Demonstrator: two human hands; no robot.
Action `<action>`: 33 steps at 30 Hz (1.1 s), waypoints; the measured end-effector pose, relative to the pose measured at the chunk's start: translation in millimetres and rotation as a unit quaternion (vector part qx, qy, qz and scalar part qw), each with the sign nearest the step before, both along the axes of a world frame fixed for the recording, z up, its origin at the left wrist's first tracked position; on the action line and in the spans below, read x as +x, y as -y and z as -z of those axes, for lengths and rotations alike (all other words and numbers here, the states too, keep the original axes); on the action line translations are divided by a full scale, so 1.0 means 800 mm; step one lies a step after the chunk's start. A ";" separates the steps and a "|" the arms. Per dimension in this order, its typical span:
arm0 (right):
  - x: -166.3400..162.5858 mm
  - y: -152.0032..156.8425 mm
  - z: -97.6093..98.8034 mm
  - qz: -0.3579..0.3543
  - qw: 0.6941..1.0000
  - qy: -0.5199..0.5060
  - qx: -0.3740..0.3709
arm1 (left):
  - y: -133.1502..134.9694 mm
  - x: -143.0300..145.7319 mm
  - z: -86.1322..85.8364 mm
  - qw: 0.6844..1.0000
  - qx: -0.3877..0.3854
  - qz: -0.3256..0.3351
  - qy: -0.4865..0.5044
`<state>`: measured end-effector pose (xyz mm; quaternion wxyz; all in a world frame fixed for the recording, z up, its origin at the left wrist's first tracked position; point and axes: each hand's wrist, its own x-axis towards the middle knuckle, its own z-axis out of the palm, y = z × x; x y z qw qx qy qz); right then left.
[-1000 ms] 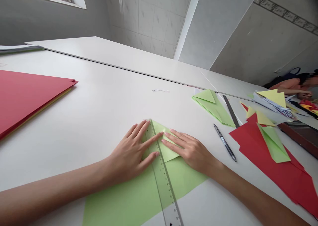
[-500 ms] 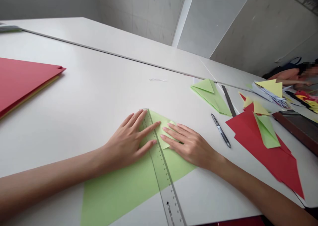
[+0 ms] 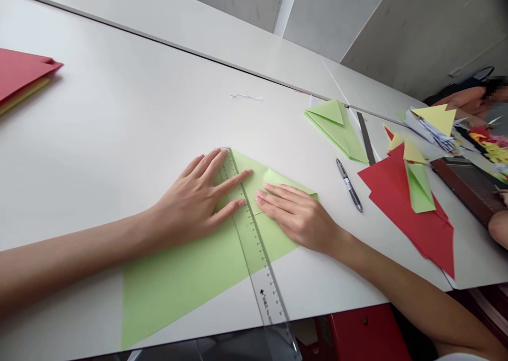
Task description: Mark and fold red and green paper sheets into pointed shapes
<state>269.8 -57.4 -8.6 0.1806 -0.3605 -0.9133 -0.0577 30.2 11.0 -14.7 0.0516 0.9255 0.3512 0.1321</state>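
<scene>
My left hand (image 3: 194, 197) lies flat with its fingers spread, pressing a clear ruler (image 3: 254, 239) onto a sheet of green paper (image 3: 174, 292). The ruler runs slantwise across the paper, and its near end sticks out past the table edge. Just right of the ruler, my right hand (image 3: 304, 215) rests palm down, fingers stretched out, on a folded part of the green paper. A raised flap shows behind its fingers. Part of the fold is hidden under this hand.
Right of my hands lie a pen (image 3: 349, 185), a folded green paper (image 3: 337, 128), a dark strip (image 3: 365, 137) and red paper (image 3: 413, 207). A paper trimmer (image 3: 464, 186) is farther right, near another person's arm (image 3: 499, 226). Red folded sheets (image 3: 24, 72) lie at left.
The view has tilted down, showing the table's near edge. My right hand's fingers have drawn closer together, and the flap behind them shows more. My left hand stays on the ruler.
</scene>
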 end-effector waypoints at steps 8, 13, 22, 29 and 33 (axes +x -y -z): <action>0.003 0.002 0.002 -0.006 1.000 -0.019 -0.003 | -0.002 -0.001 0.002 1.000 0.004 0.008 0.007; 0.004 0.002 0.004 -0.003 0.999 -0.035 -0.020 | -0.002 -0.001 0.003 1.000 0.012 0.021 0.010; 0.006 0.002 0.007 -0.008 0.999 -0.048 -0.018 | -0.004 -0.002 0.005 1.000 0.011 0.023 0.017; 0.005 0.002 0.006 -0.019 0.998 -0.054 -0.017 | -0.003 -0.002 0.002 1.000 0.014 0.024 0.005; 0.005 0.001 0.005 -0.016 0.999 -0.047 -0.018 | -0.003 -0.003 0.002 0.999 0.022 0.027 0.004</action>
